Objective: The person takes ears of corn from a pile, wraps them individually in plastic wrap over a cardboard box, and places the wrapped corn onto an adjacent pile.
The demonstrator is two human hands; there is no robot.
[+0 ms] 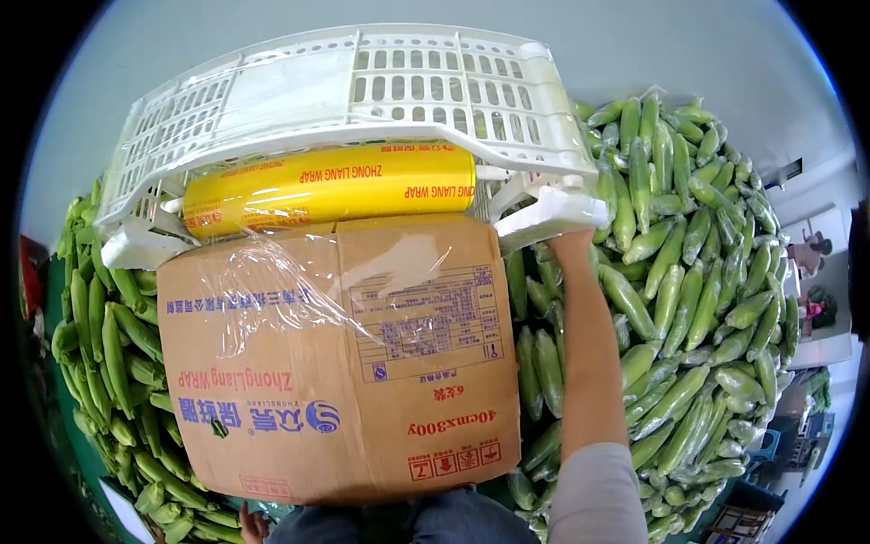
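My right hand is at the right end of the white plastic crate, just under its corner, which hides the fingers. My left hand shows only in part at the bottom edge, left of my legs, with loose fingers and nothing visible in them. Between my arms lies a brown cardboard box with clear film stretched over its top. Behind it, a yellow roll of cling film rests across the crate's open side.
Film-wrapped ears of corn are heaped on the right, beside and beyond my right arm. Ears of corn in green husks, seemingly unwrapped, are piled on the left. A pale wall stands behind. Another person is at the far right.
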